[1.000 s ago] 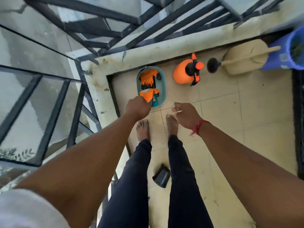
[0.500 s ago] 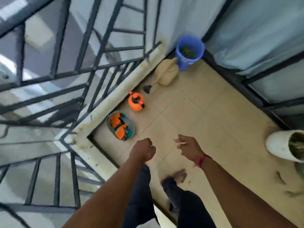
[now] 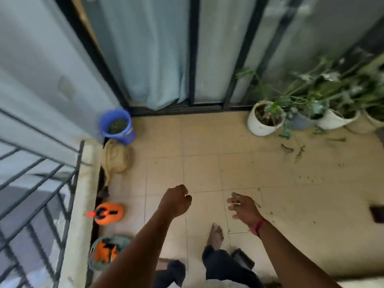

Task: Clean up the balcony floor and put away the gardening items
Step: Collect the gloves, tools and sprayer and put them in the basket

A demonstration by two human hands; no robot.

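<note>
Your left hand (image 3: 176, 201) is an empty fist and your right hand (image 3: 243, 206) is loosely spread; the watering can (image 3: 117, 156), sprayer (image 3: 108, 213) and glove basin (image 3: 104, 252) line up from the blue bucket (image 3: 117, 126), while leaf scraps (image 3: 295, 150) well apart from it remain.

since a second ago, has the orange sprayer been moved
No. The orange sprayer still sits against the ledge between the teal basin and the beige watering can; only the camera turned.
</note>
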